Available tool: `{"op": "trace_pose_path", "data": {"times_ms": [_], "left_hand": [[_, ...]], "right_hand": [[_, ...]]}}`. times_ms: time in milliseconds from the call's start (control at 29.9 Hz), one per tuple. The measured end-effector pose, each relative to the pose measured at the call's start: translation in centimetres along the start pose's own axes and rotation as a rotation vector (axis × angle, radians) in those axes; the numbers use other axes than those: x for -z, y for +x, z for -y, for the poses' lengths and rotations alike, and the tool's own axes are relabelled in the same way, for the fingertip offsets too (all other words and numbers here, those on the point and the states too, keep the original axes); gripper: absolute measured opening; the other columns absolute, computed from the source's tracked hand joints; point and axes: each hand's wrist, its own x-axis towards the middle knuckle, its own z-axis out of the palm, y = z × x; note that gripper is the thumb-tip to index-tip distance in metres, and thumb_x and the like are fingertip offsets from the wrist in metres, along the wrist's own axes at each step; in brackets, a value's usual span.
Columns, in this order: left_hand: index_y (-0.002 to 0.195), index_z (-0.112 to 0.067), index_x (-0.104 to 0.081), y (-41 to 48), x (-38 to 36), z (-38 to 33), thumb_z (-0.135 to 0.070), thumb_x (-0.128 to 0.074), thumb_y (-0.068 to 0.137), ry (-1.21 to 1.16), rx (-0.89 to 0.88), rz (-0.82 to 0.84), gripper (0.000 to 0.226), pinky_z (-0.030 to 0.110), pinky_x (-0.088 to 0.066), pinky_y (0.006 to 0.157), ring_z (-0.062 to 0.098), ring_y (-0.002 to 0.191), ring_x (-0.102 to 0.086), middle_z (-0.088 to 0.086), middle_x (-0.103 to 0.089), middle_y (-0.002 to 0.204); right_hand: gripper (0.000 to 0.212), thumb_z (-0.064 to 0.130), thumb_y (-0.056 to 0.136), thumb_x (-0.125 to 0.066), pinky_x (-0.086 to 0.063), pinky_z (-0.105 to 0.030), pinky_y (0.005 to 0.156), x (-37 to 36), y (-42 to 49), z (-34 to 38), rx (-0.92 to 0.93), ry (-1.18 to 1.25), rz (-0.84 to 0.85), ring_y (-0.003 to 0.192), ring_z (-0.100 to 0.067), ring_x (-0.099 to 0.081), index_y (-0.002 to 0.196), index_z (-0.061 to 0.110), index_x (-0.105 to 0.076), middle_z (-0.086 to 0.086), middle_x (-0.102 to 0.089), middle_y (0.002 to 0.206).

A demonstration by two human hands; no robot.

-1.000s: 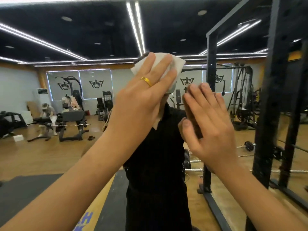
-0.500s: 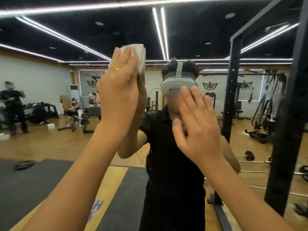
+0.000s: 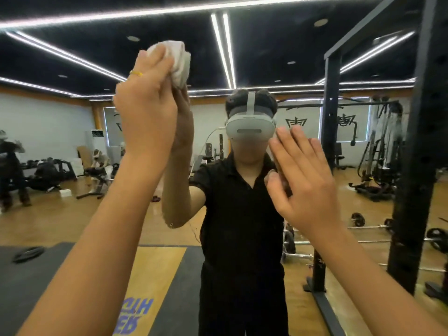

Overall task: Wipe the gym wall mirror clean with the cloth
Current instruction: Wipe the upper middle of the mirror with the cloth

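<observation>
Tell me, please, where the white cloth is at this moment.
In the head view the cloth sits high on the left, bunched in the left hand against the mirror, up and left of the reflected headset.

Left hand (image 3: pixel 148 112) pressing white cloth (image 3: pixel 178 60) to mirror (image 3: pixel 60 146), right hand (image 3: pixel 305 183) flat on glass

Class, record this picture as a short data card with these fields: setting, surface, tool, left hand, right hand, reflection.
Setting: gym with a wooden floor and weight equipment, seen in the glass
Surface: wall mirror
Tool: bunched white cloth
Left: left hand raised high, grips the cloth against the mirror; gold ring on one finger
Right: right hand open, fingers straight, against the mirror, lower than the left
Reflection: person in a black shirt wearing a white headset
</observation>
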Motion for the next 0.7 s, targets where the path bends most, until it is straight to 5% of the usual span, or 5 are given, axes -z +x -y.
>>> {"op": "trace_pose_path", "data": {"times_ms": [201, 301, 368, 501, 702], "left_hand": [[0.128, -0.008, -0.07, 1.2, -1.7, -3.0, -0.003, -0.057, 0.098, -0.098, -0.113, 0.031, 0.033, 0.004, -0.045, 0.093, 0.023, 0.103, -0.071, 0.013, -0.075, 0.117], [0.127, -0.006, -0.071, -0.5, -2.5, -5.4, 0.004, -0.061, 0.094, -0.128, -0.275, 0.125, 0.036, 0.036, -0.061, 0.086, 0.029, 0.096, -0.073, 0.015, -0.074, 0.117], [0.125, -0.003, -0.071, -1.9, -2.1, -5.4, 0.006, -0.067, 0.091, -0.142, -0.3, 0.119, 0.036, 0.046, -0.06, 0.092, 0.037, 0.104, -0.072, 0.019, -0.072, 0.123], [0.131, -0.011, -0.069, -2.0, 0.5, 0.1, -0.012, -0.053, 0.103, -0.006, -0.198, 0.099, 0.032, 0.018, -0.048, 0.088, 0.027, 0.096, -0.071, 0.015, -0.073, 0.118], [0.136, -0.015, -0.067, -0.3, 1.6, 3.9, -0.026, -0.053, 0.106, -0.041, 0.12, -0.063, 0.034, 0.022, -0.05, 0.106, 0.008, 0.124, -0.061, 0.001, -0.066, 0.136]], "right_hand": [[0.055, 0.016, 0.099, -0.055, -0.019, -0.048, 0.128, -0.2, -0.1, 0.0, 0.002, -0.016, -0.003, 0.154, -0.029, -0.029, 0.151, 0.003, -0.046, -0.016, -0.04, 0.161], [0.054, 0.016, 0.099, -0.055, -0.021, -0.05, 0.128, -0.3, -0.1, 0.0, 0.009, -0.033, -0.011, 0.154, -0.03, -0.031, 0.151, 0.002, -0.048, -0.016, -0.041, 0.16], [0.053, 0.016, 0.099, -0.054, -0.021, -0.05, 0.128, -0.3, -0.1, 0.0, 0.008, -0.026, -0.016, 0.154, -0.03, -0.032, 0.15, 0.002, -0.048, -0.017, -0.041, 0.16], [0.053, 0.016, 0.099, -0.053, -0.021, -0.049, 0.128, -0.3, -0.1, 0.1, 0.005, -0.01, -0.014, 0.153, -0.03, -0.032, 0.149, 0.001, -0.049, -0.016, -0.042, 0.159], [0.053, 0.018, 0.1, -0.05, -0.02, -0.049, 0.128, -0.2, -0.2, 0.3, -0.012, -0.019, -0.003, 0.154, -0.029, -0.03, 0.15, 0.003, -0.047, -0.015, -0.04, 0.16]]}}
